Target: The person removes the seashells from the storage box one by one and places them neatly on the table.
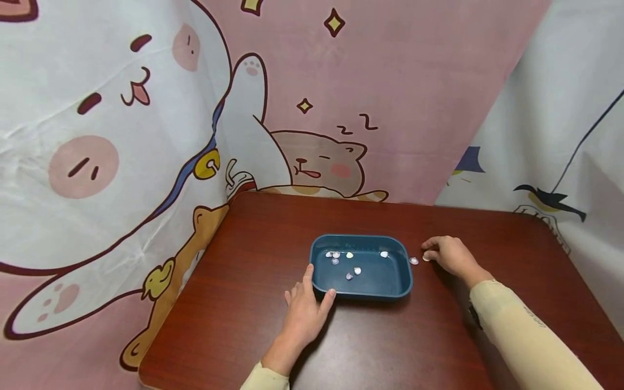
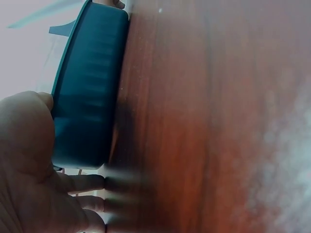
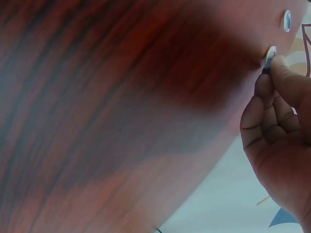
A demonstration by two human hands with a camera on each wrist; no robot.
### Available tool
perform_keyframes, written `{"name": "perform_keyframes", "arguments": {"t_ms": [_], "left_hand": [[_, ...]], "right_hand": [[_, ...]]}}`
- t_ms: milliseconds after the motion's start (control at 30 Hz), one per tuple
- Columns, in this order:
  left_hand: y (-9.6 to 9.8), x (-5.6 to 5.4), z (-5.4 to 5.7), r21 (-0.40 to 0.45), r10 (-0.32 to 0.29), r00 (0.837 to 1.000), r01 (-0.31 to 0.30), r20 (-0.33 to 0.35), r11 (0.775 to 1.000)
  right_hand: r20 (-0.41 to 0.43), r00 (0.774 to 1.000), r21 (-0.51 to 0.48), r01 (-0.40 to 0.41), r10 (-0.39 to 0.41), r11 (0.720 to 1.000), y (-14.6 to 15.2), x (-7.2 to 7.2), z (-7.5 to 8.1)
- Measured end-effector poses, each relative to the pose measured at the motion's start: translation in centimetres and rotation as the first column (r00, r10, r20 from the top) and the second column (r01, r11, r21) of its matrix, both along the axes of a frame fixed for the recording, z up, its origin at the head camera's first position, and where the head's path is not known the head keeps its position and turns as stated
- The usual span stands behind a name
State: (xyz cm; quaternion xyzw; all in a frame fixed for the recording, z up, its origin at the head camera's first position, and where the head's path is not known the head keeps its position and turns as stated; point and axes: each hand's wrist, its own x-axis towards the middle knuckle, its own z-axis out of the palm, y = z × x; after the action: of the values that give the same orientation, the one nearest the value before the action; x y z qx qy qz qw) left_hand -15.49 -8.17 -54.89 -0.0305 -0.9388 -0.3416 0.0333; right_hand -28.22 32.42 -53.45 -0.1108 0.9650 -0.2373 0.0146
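My left hand [image 1: 303, 315] rests at the near left corner of a dark blue rectangular tray [image 1: 363, 296]. Its thumb touches the near rim and its index finger lies at the left rim, the hand spread wide. In the left wrist view the other fingers [image 2: 90, 204] stretch past the tray's end. To the right of the tray, my right hand [image 1: 455, 256] pinches a small pale disc, shell-like in look [image 3: 270, 56], between thumb and index finger, close over the table. A second such disc [image 1: 414, 261] lies between this hand and the tray.
Several more small pale discs [image 1: 357, 271] lie scattered on the tray's floor. The tray stands on a reddish-brown wooden table [image 1: 253, 260]. Behind and to the left, a cartoon-printed cloth [image 1: 414, 97] hangs along the table's edges.
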Motion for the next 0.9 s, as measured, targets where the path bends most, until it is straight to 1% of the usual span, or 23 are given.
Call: {"name": "perform_keyframes", "arguments": {"t_ms": [167, 267, 333, 400, 467, 567, 633, 733, 800, 900], "left_hand": [[0.0, 0.1, -0.1, -0.003, -0.004, 1.0, 0.004, -0.018, 1.0], [0.0, 0.0, -0.1, -0.005, -0.003, 0.999, 0.002, -0.037, 1.0], [0.0, 0.0, 0.0, -0.01, 0.001, 0.999, -0.002, -0.038, 1.0], [0.0, 0.0, 0.0, -0.012, 0.004, 0.999, -0.004, -0.032, 1.0], [-0.1, 0.1, 0.1, -0.009, 0.006, 0.999, -0.007, -0.031, 1.0], [-0.2, 0.2, 0.2, -0.003, 0.007, 1.0, -0.007, -0.028, 1.0], [-0.2, 0.2, 0.3, -0.003, 0.008, 1.0, -0.008, -0.027, 1.0], [-0.2, 0.2, 0.3, -0.009, 0.007, 1.0, -0.007, -0.011, 1.0], [-0.1, 0.2, 0.3, -0.006, 0.005, 1.0, -0.005, 0.002, 1.0], [0.0, 0.3, 0.3, 0.003, -0.003, 1.0, 0.003, 0.019, 1.0]], "right_hand": [[-0.021, 0.999, 0.021, 0.047, -0.047, 0.999, -0.8, 0.2, 0.9], [-0.058, 0.995, 0.027, 0.084, -0.082, 0.996, -2.4, 0.1, 1.9], [-0.077, 0.993, 0.022, 0.094, -0.092, 0.995, -3.9, 0.1, 2.9], [-0.109, 0.991, 0.014, 0.081, -0.079, 0.997, -5.8, 0.0, 3.7], [-0.134, 0.99, 0.008, 0.05, -0.048, 0.999, -7.9, 0.0, 4.5], [-0.141, 0.99, -0.001, -0.005, 0.005, 1.0, -11.3, 0.1, 5.2], [-0.114, 0.993, -0.002, -0.034, 0.034, 0.999, -13.5, 0.3, 5.1], [-0.069, 0.996, 0.007, -0.049, 0.049, 0.999, -16.4, 0.4, 4.4], [-0.083, 0.995, 0.016, -0.05, 0.052, 0.999, -17.8, 0.4, 3.6], [-0.156, 0.987, 0.005, -0.049, 0.049, 0.999, -19.3, 0.5, 2.6]]}}
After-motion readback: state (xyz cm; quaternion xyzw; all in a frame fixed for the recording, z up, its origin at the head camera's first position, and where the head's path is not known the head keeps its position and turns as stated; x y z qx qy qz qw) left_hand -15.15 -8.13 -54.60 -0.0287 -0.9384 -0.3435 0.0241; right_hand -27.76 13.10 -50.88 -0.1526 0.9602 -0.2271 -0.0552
